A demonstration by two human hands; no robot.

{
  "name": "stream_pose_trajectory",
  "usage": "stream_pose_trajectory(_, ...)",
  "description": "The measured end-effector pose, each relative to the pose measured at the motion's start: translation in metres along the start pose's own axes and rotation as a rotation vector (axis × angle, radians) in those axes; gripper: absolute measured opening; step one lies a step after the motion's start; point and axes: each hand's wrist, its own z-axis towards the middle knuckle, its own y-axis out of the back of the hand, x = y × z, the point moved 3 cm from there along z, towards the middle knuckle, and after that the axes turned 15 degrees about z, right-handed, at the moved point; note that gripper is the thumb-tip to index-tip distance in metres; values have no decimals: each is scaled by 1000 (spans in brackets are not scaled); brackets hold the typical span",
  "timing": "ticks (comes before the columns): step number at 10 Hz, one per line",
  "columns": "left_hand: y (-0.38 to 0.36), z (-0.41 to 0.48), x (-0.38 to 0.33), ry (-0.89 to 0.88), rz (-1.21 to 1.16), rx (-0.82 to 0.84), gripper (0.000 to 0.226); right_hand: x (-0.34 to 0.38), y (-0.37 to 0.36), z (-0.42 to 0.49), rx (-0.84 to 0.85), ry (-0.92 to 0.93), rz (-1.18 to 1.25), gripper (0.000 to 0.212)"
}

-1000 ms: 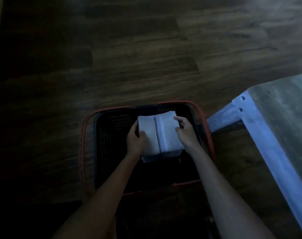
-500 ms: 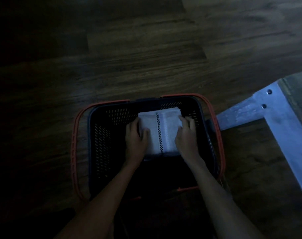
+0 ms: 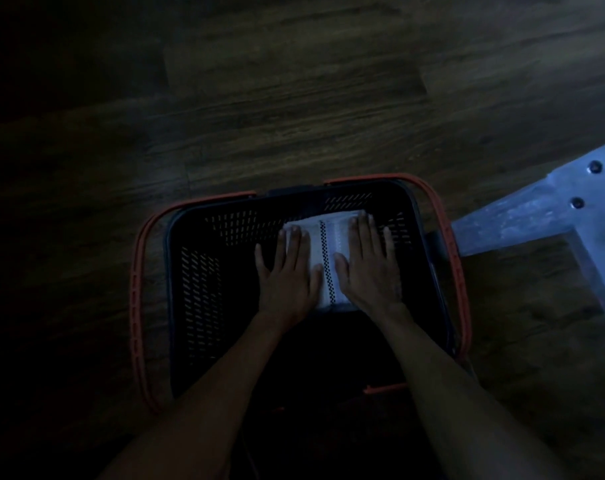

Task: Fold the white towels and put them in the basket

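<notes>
Both forearms reach down and forward into the basket. The left hand [image 3: 287, 271] and the right hand [image 3: 367, 268] lie flat, side by side, on the folded white towel [image 3: 325, 251]. The fingers [image 3: 296, 240] of both hands are straight and a little spread. They press on the cloth and grip nothing. Between the two thumbs a strip of the towel shows, with a dark checked line along it.

The towel lies inside the basket [image 3: 204, 271], under the fingers, and its far edge is near the far wall, just past the fingertips. The basket is black and perforated, with orange handles [image 3: 135, 299] lying down on both sides. It stands on a dark wooden floor [image 3: 294, 98], which goes on far beyond the fingertips. To the right of the right fingers, outside the basket, is a pale metal frame [image 3: 553, 216] with two bolts.

In my judgement the step in hand is the last one for this towel: it is folded and laid in, and the hands flatten it. The next move calls for lifting both hands straight up, so that the fold does not open. No other towel is in view.
</notes>
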Motion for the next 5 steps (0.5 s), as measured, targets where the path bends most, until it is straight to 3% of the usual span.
stream_pose_trajectory(2,16,-6,2,-27,-61,41,70,9,16,-2,61,-28,-6,67)
stream_pose_trajectory(5,142,-32,28,4,-268,-158,33,66,130,-35,-2,-104,321,38)
